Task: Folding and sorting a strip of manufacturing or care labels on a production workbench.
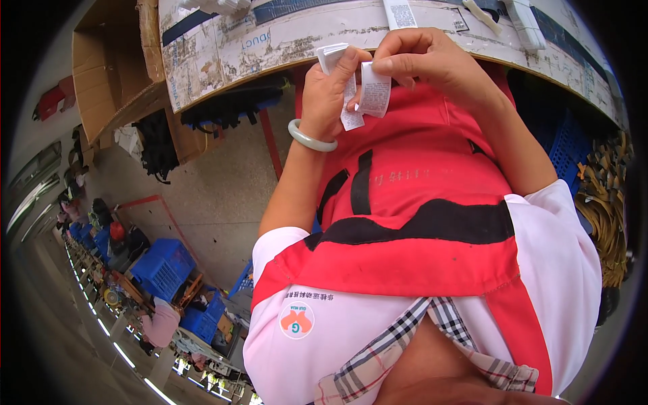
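Observation:
My left hand [325, 94] is closed around a small stack of white printed labels [333, 52], its thumb pressed on top, with part of the stack hanging below the fingers. Between thumb and fingertips my right hand [432, 64] pinches a white label strip [375, 93], which curves down beside the stack. Both hands are close together at the near edge of the worktable [229, 57], above the red apron [418, 142]. A pale bangle [312, 137] circles my left wrist.
On the table lie a printed label strip [400, 13], a white bundle [525, 25] and a whitish narrow piece [482, 17]. An open cardboard box [111, 67] stands left. Black straps [156, 145] hang beneath; a blue crate [164, 268] and tan strips [605, 202] are farther off.

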`<state>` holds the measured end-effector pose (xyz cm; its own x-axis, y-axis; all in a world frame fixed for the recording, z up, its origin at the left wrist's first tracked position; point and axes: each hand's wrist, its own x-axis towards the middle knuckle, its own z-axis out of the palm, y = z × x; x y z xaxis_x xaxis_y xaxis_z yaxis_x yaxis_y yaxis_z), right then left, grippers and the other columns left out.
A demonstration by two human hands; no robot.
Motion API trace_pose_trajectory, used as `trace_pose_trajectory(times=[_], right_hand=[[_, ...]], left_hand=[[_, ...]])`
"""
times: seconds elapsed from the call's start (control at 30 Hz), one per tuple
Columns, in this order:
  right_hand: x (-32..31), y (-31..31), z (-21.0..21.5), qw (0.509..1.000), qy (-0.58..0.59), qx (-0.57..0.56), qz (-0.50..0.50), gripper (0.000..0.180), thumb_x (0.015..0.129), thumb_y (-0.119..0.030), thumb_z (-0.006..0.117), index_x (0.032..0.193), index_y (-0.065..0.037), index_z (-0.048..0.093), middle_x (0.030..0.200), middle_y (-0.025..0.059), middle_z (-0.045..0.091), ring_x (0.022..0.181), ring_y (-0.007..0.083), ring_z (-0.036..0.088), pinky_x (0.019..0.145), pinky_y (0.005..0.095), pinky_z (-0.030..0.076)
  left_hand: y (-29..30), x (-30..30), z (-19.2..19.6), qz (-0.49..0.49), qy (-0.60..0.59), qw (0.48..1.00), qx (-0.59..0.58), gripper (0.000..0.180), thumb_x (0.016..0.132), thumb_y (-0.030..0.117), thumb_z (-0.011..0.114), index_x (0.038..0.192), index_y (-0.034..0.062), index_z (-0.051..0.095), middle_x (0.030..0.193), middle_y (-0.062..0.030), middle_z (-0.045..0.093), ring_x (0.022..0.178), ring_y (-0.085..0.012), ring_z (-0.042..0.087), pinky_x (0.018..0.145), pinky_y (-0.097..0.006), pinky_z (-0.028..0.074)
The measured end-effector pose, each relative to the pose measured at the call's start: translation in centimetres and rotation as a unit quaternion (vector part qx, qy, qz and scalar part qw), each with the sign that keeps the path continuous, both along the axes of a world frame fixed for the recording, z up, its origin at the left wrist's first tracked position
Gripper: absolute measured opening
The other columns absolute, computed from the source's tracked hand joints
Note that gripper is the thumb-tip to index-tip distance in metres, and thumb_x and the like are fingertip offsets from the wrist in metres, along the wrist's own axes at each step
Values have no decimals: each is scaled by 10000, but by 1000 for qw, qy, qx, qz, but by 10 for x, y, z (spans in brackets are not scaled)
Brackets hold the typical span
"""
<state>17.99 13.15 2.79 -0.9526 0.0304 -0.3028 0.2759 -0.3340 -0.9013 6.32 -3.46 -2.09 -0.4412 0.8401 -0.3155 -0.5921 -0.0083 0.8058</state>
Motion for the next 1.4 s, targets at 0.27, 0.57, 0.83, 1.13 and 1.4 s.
trace_pose_trajectory(times=[0.27,0.57,0.83,1.13,1.4], right_hand=[[1,-17,-25,982,8,154,-112,134,884,-136,705,951,-20,697,768,-7,598,692,58,539,634,215,434],[3,-15,-22,937,117,308,-117,152,887,-115,690,954,19,666,784,32,618,683,102,601,607,249,500],[2,-21,-15,914,125,370,-113,84,848,-60,714,929,-39,701,891,2,527,717,79,514,653,210,441],[1,-25,-15,907,102,389,-123,62,848,-46,706,901,-25,679,882,15,537,715,83,533,641,220,446],[2,-21,-29,927,111,337,-119,89,858,-67,697,854,10,653,838,54,534,698,125,581,601,269,497]], left_hand=[[3,14,8,-37,-70,997,25,419,929,402,638,1016,-7,617,751,-68,657,668,-151,663,591,-234,535],[0,10,3,-82,-21,995,43,312,946,316,639,998,10,612,775,-57,637,656,-128,633,589,-228,524],[0,10,2,-75,-59,994,44,766,903,705,343,1043,-12,576,781,-63,613,660,-148,636,605,-245,544],[1,14,2,-71,-11,997,18,795,872,746,355,971,-6,590,758,-67,617,633,-144,642,579,-240,539],[0,17,0,-71,-10,997,-14,786,874,746,348,955,2,586,759,-67,616,633,-142,643,573,-240,538]])
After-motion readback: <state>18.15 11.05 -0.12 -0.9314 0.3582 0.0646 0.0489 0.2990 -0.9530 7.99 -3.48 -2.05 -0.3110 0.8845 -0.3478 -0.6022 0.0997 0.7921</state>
